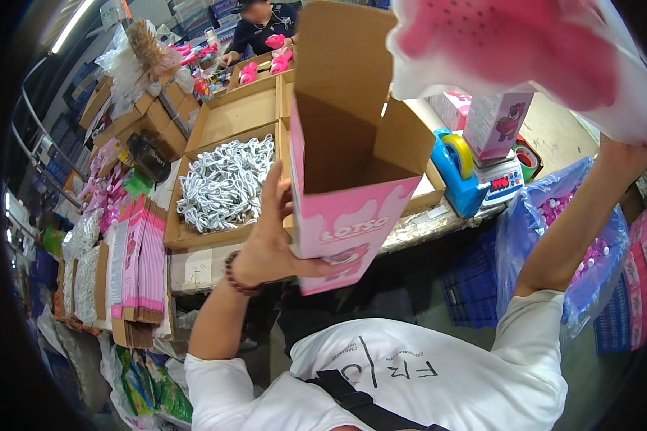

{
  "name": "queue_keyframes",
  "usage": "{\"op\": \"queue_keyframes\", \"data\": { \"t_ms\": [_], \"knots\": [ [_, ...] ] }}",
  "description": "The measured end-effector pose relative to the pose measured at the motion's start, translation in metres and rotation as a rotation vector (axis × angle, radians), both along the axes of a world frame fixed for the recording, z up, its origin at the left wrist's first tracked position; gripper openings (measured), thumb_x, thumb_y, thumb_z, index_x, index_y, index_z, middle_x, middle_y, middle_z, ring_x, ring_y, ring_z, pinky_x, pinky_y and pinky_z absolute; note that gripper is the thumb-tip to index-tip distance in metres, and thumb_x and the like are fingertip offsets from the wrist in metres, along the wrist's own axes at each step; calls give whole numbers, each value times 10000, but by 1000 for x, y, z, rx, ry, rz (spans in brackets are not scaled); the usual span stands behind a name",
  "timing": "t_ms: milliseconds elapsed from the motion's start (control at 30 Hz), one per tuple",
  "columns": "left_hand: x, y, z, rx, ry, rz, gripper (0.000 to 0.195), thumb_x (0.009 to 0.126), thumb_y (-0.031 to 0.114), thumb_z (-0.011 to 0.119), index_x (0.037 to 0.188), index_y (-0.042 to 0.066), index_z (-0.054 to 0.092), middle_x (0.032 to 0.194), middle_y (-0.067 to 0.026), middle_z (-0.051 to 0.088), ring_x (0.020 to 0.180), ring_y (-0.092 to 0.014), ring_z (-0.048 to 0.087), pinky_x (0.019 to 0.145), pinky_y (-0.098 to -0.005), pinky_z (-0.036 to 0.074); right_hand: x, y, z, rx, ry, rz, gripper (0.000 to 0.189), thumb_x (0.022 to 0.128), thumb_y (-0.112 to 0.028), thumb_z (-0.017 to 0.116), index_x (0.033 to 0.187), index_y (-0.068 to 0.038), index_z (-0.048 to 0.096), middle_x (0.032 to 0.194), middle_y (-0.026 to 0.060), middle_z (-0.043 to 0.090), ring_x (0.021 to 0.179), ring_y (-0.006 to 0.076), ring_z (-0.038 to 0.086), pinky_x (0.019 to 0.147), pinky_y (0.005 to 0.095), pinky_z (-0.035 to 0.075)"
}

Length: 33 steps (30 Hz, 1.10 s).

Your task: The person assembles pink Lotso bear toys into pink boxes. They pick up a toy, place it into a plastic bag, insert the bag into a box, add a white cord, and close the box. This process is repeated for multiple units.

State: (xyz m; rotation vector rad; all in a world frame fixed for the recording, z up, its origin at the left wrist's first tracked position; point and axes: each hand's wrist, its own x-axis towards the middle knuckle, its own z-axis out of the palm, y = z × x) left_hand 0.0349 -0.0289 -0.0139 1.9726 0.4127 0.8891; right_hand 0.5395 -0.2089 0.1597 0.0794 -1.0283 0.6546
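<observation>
My left hand (269, 248) grips the side of a pink printed cardboard box (361, 221) with its thumb across the front. The box is held up and tilted, its brown top flap (345, 54) raised and its inside facing me. High at the right, a bright pink item in a frosted translucent bag (501, 48) hangs near the camera, blurred. My right hand (628, 141) holds it from the right, most of the fingers hidden by the bag. Behind the box, a cardboard tray (191, 240) holds a heap of white coiled cables (224, 183).
A blue tape dispenser (458, 178) stands beside a digital scale (500, 183) bearing a pink box (496, 126). A blue-lined crate (587, 258) at right holds pink bottles. Flattened pink cartons (143, 258) stand at left. Another person (264, 27) sits across the table.
</observation>
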Motion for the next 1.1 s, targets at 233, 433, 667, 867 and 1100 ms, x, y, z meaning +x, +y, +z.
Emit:
{"op": "queue_keyframes", "data": {
  "t_ms": [233,433,667,867,1100],
  "knots": [
    [41,17,-51,424,-154,114,1497,470,298,1001,1534,-1,-8,1484,-200,329,1317,-299,434,1061,-451,386,-95,47,21,-145,103,-795,343,959,-138,464,1196,73,594,1128,193,649,1072,289,628,958,431,513],
    [41,14,-70,232,-130,165,1459,469,301,991,1519,-18,31,1433,-197,329,1296,-318,447,1045,-460,418,-105,50,33,36,-774,-1544,318,939,-240,569,1124,7,643,927,156,692,869,244,687,811,347,552],
    [39,11,-69,280,-121,180,1434,489,310,982,1517,-12,35,1413,-221,341,1275,-357,456,1030,-475,432,-143,62,91,-328,-438,-784,227,974,-82,540,1153,24,629,933,98,686,791,173,669,723,313,561],
    [42,4,-69,422,-90,202,1422,496,337,972,1508,-15,36,1369,-256,379,1225,-406,478,997,-500,425,-227,114,109,433,-1777,-2024,201,904,-84,628,1060,38,665,853,112,677,733,140,660,701,241,557],
    [34,7,-80,308,-149,203,1382,492,349,970,1487,-16,83,1368,-242,379,1229,-409,471,1020,-472,412,-295,125,-32,-425,-1825,-1154,216,865,-239,622,847,-29,577,675,147,668,705,344,688,749,432,541]
  ]
}}
